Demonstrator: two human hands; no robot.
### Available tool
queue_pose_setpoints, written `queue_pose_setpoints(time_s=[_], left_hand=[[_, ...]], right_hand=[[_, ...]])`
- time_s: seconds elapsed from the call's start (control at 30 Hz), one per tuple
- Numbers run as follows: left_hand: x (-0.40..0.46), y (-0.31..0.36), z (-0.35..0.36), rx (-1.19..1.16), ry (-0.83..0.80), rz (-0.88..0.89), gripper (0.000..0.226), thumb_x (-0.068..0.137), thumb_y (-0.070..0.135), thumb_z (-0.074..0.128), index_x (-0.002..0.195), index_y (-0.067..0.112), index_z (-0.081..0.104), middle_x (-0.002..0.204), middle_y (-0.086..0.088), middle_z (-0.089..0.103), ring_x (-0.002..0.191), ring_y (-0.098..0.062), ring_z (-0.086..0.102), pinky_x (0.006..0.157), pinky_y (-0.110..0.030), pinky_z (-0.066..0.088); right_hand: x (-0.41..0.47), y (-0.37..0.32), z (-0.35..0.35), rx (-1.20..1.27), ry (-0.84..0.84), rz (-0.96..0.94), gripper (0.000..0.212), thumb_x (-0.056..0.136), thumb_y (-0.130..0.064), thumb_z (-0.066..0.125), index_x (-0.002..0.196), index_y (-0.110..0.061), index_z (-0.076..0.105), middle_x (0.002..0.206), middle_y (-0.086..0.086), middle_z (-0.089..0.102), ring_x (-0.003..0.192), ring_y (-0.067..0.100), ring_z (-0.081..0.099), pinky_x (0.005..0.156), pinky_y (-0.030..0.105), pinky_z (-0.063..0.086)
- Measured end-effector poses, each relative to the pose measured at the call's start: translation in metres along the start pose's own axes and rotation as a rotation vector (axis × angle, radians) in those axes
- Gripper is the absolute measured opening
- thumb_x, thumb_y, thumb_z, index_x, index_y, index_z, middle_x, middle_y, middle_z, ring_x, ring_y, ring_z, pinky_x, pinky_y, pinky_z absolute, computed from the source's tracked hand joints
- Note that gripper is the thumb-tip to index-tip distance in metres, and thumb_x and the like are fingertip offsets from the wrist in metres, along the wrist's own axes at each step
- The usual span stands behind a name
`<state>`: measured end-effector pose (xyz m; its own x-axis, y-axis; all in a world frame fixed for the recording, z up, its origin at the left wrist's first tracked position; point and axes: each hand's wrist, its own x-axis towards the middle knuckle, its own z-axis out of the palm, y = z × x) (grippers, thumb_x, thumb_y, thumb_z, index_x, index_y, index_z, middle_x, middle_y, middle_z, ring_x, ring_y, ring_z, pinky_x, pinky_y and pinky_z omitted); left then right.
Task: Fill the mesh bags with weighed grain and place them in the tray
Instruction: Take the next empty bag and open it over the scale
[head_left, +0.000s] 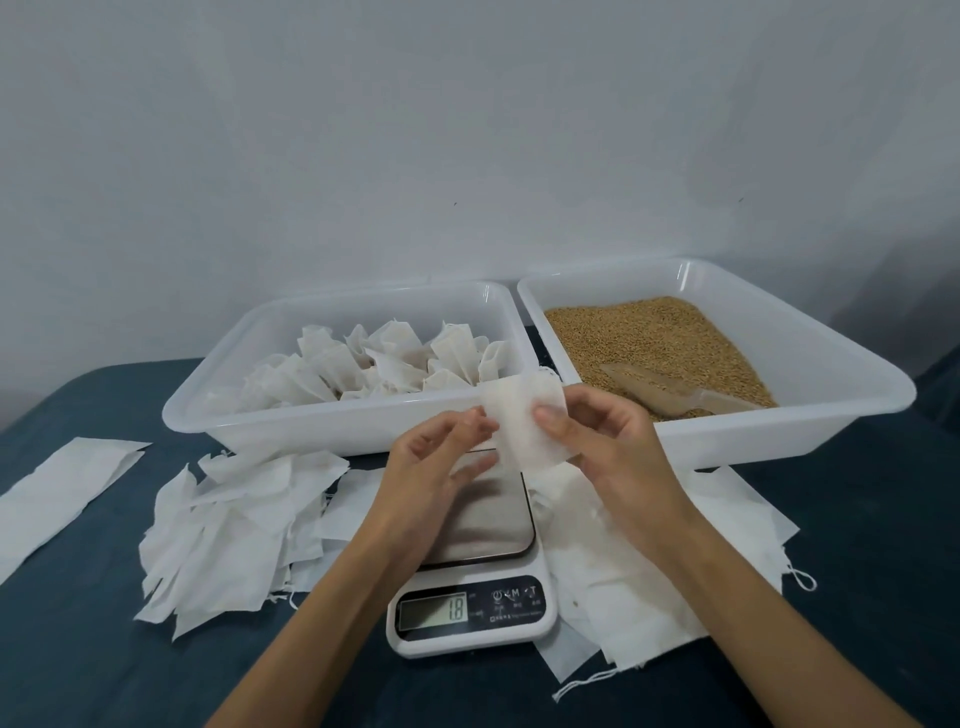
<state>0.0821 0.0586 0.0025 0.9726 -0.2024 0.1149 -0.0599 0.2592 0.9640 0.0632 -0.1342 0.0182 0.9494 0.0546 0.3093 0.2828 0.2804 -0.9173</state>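
Right now both hands hold one small white mesh bag (524, 423) up in the air over the scale (470, 551), with the left hand (441, 457) pinching its left edge and the right hand (597, 436) pinching its right side, thumb on the front. Behind the hands, the left tray (332, 423) holds many filled bags (384, 364) standing close together, and the right tray (810, 410) holds brown grain (644, 338) with a scoop (670, 392) lying in it. Flat empty bags (234, 530) lie in heaps on the dark worktop (93, 665) on both sides of the scale, and its little screen (434, 610) shows 18.
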Motion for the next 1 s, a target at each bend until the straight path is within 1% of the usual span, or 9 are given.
queue_pose_setpoints(time_s=[0.1,0.17,0.23,0.4,0.6,0.7,0.83,0.93,1.0], left_hand=[[-0.002,0.002,0.001,-0.044,-0.031,-0.036,0.037,0.071,0.042,0.094,0.094,0.017,0.082,0.102,-0.002,0.076,0.101,-0.019,0.071,0.089,-0.035,0.056],[-0.003,0.002,-0.001,0.061,0.036,0.021,0.02,0.079,0.02,0.089,0.098,0.019,0.083,0.094,0.001,0.077,0.093,-0.015,0.07,0.084,-0.032,0.053],[-0.003,0.002,0.0,0.187,0.075,0.135,0.025,0.086,0.001,0.08,0.098,0.023,0.084,0.094,0.005,0.079,0.089,-0.008,0.071,0.08,-0.02,0.054],[-0.009,0.003,0.007,0.359,0.144,0.317,0.038,0.09,-0.008,0.073,0.093,0.029,0.083,0.1,0.008,0.08,0.097,-0.006,0.072,0.08,-0.014,0.052],[-0.012,0.0,0.012,0.405,0.183,0.405,0.034,0.091,-0.009,0.071,0.097,0.023,0.082,0.104,0.006,0.079,0.107,-0.011,0.071,0.089,-0.015,0.052],[-0.014,0.002,0.013,0.393,0.159,0.391,0.035,0.091,-0.01,0.071,0.096,0.023,0.082,0.102,0.006,0.08,0.105,-0.009,0.072,0.087,-0.013,0.051],[-0.013,0.008,0.013,0.263,0.147,0.31,0.038,0.09,-0.012,0.071,0.095,0.024,0.083,0.098,0.004,0.079,0.089,-0.005,0.07,0.077,-0.014,0.052],[-0.013,0.01,0.012,0.18,0.137,0.256,0.036,0.089,-0.011,0.072,0.097,0.022,0.083,0.098,0.002,0.079,0.091,-0.007,0.071,0.078,-0.016,0.053],[-0.013,0.011,0.012,0.152,0.123,0.23,0.035,0.089,-0.011,0.071,0.098,0.021,0.083,0.096,0.002,0.079,0.088,-0.007,0.071,0.078,-0.016,0.053]], right_hand=[[0.0,0.004,0.002,-0.283,0.117,-0.154,0.002,0.089,-0.018,0.076,0.089,-0.017,0.076,0.095,-0.003,0.073,0.084,0.011,0.067,0.075,0.029,0.054],[-0.002,0.009,0.004,-0.525,0.229,-0.29,0.009,0.088,-0.018,0.078,0.082,-0.02,0.072,0.097,-0.01,0.063,0.077,0.012,0.062,0.067,0.024,0.052],[-0.004,0.01,0.005,-0.632,0.288,-0.375,0.013,0.086,-0.019,0.079,0.08,-0.021,0.068,0.095,-0.01,0.059,0.068,0.016,0.056,0.06,0.02,0.046],[-0.008,0.006,0.007,-0.533,0.245,-0.312,0.02,0.089,-0.021,0.077,0.079,-0.034,0.066,0.072,-0.018,0.06,0.051,0.006,0.044,0.051,0.018,0.036],[-0.006,0.006,0.003,-0.642,0.333,-0.309,0.016,0.085,-0.014,0.08,0.082,-0.024,0.068,0.089,-0.012,0.06,0.06,0.013,0.051,0.059,0.029,0.047],[-0.006,0.005,0.003,-0.548,0.27,-0.282,0.011,0.088,-0.018,0.077,0.085,-0.025,0.07,0.09,-0.009,0.066,0.062,0.009,0.056,0.054,0.022,0.043],[-0.006,0.004,0.005,-0.528,0.304,-0.288,0.009,0.089,-0.024,0.076,0.09,-0.03,0.069,0.095,-0.014,0.064,0.058,0.008,0.054,0.055,0.017,0.044],[-0.008,0.003,0.004,-0.461,0.286,-0.225,0.008,0.091,-0.024,0.075,0.089,-0.029,0.069,0.072,-0.02,0.062,0.045,0.011,0.051,0.046,0.019,0.04],[-0.008,0.004,0.003,-0.445,0.272,-0.21,0.008,0.092,-0.024,0.075,0.09,-0.028,0.068,0.065,-0.023,0.06,0.04,0.011,0.048,0.044,0.019,0.037]])
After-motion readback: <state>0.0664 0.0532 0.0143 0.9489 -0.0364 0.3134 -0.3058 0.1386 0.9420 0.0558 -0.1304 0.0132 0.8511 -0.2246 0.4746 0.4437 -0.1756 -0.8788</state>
